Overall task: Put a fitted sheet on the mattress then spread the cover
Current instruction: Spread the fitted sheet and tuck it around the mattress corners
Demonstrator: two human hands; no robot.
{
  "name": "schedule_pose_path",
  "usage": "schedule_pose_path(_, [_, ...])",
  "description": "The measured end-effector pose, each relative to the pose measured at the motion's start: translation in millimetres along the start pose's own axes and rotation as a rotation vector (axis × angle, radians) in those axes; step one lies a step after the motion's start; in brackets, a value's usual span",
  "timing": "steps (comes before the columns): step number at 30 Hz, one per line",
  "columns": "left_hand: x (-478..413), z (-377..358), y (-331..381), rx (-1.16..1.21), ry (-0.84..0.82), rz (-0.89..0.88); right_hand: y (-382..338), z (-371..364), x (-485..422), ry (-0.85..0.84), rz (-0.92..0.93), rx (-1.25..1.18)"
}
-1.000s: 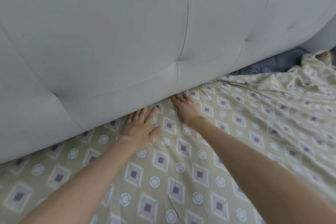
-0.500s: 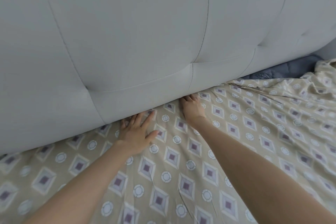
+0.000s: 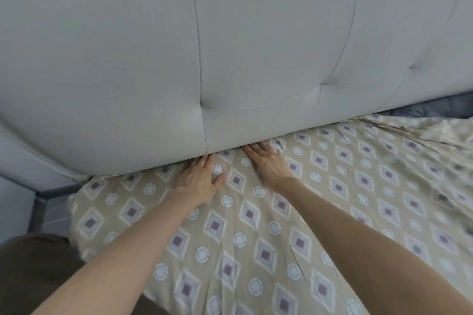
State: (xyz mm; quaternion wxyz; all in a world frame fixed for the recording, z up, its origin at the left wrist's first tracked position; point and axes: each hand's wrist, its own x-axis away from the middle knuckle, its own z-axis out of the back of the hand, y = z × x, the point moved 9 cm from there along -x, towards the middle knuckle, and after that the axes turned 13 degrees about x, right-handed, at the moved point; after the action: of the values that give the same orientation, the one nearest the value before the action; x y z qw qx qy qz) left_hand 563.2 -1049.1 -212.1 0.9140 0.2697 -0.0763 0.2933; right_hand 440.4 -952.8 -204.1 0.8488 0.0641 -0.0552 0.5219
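Your left hand (image 3: 198,179) and right hand (image 3: 268,163) press flat, fingers straight, on fitted sheet (image 3: 332,199) at headboard (image 3: 230,46), holding nothing.

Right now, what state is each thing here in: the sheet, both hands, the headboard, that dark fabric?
headboard: upright, padded.
fitted sheet: spread smooth in the middle, wrinkled and bunched at far right.
left hand: open, flat on the sheet, fingertips at the headboard's lower edge.
right hand: open, flat on the sheet, fingertips at that edge.
dark grey fabric: uncovered at far right.
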Motion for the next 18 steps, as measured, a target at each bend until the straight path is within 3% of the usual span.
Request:
schedule_pose_path(8, [-7, 2, 5, 0.079, 0.033, 0.012, -12, 18, -11, -0.089, 0.0, 0.094])
schedule_pose_path(18, [-19, 0, 8, 0.034, -0.054, 0.212, -20, 19, -27, -0.243, -0.078, 0.244])
